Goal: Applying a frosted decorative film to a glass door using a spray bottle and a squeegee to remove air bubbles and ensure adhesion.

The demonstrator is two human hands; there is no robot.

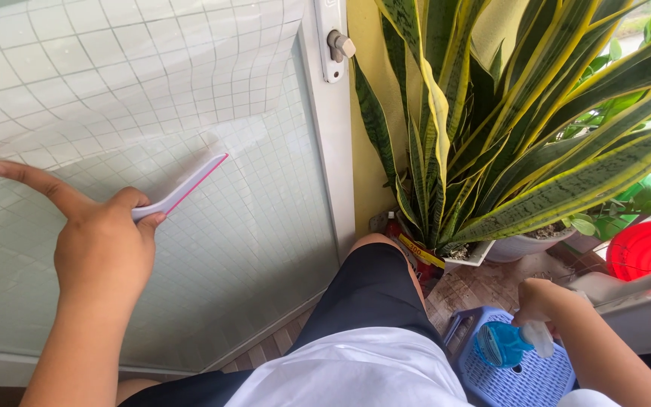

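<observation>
The left hand (107,245) grips the pale handle of a thin squeegee (182,187), thumb and curled fingers clamped around it while the index finger stretches free toward ten o'clock. From the hand, the squeegee runs up toward two o'clock; its long axis is a slant, its pink-edged blade pressed flat against the glass door panel (265,188). That panel carries a translucent film with a small square grid (114,68); the film's edge shows as a curved line that drops from twelve o'clock down past the blade tip, with a lifted, wrinkled fold just above the blade. The left hand is by far the nearer of the two to the film. The right hand (540,301) is well apart at four o'clock, low and off the glass, closed around a spray bottle with a teal head (502,343), held just above a lilac plastic stool (521,377). Between the two hands lies the person's bent knee in dark shorts (374,290). At one o'clock from the blade the white door frame (333,136) carries a grey latch (340,45); beyond it stands a snake plant (506,136) in a white pot (521,245), its leaves clear of the glass, and a red basin (646,249) sits at three o'clock.
</observation>
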